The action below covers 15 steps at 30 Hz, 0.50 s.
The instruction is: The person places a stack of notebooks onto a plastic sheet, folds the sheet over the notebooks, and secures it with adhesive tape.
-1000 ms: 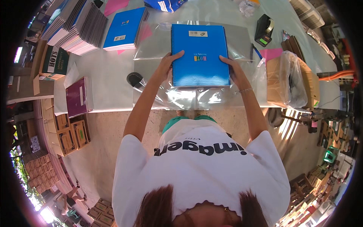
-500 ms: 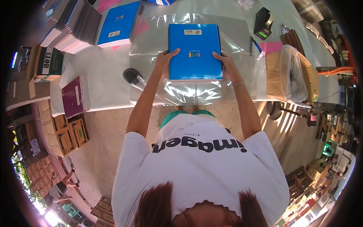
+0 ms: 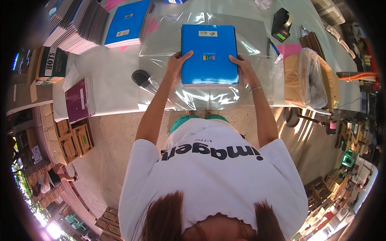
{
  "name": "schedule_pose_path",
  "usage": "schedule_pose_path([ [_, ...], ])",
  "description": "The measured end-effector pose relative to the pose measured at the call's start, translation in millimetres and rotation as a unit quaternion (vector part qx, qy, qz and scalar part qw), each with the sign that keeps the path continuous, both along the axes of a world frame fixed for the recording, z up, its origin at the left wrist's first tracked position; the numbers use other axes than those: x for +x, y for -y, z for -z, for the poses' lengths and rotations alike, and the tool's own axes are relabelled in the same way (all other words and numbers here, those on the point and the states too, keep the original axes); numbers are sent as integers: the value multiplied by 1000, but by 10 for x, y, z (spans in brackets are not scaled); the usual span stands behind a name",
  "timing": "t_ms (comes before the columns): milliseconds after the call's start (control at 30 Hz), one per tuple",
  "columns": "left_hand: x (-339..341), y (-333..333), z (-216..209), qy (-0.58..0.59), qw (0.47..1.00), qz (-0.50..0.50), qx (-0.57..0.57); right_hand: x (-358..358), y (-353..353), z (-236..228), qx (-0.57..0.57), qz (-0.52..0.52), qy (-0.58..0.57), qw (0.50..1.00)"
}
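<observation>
A blue spiral notebook lies on a sheet of clear plastic film on the table in front of me. My left hand grips its coil-bound left edge, thumb on the cover. At the opposite edge my right hand holds it the same way, thumb on top. The other fingers of both hands are mostly hidden beside or under the notebook. Whether it is one notebook or a thin stack, I cannot tell. Near my left forearm, a dark rounded object shows by the film.
More blue notebooks and tall spiral-bound stacks stand at the far left. Purple notebooks sit at the near left edge. To the right are a tape dispenser, a blue pen and a cardboard box with clear plastic.
Both hands keep their hold on the blue notebook, which appears almost unmoved. The whole view has shifted slightly. In the left background, a person has changed position.
</observation>
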State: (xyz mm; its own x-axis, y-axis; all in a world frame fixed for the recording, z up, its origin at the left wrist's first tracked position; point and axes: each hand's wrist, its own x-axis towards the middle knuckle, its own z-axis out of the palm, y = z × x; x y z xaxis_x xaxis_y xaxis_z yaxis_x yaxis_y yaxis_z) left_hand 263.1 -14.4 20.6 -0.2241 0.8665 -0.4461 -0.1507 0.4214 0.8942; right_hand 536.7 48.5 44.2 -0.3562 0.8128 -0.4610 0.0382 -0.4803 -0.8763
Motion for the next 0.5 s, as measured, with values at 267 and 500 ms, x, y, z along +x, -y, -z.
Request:
schedule_pose_path([
  [267, 70, 39, -13, 16, 1000, -1, 16, 42, -47, -26, 35, -51, 84, 995],
  [500, 141, 135, 94, -483, 874, -29, 51, 1, -31, 18, 150, -123, 169, 966],
])
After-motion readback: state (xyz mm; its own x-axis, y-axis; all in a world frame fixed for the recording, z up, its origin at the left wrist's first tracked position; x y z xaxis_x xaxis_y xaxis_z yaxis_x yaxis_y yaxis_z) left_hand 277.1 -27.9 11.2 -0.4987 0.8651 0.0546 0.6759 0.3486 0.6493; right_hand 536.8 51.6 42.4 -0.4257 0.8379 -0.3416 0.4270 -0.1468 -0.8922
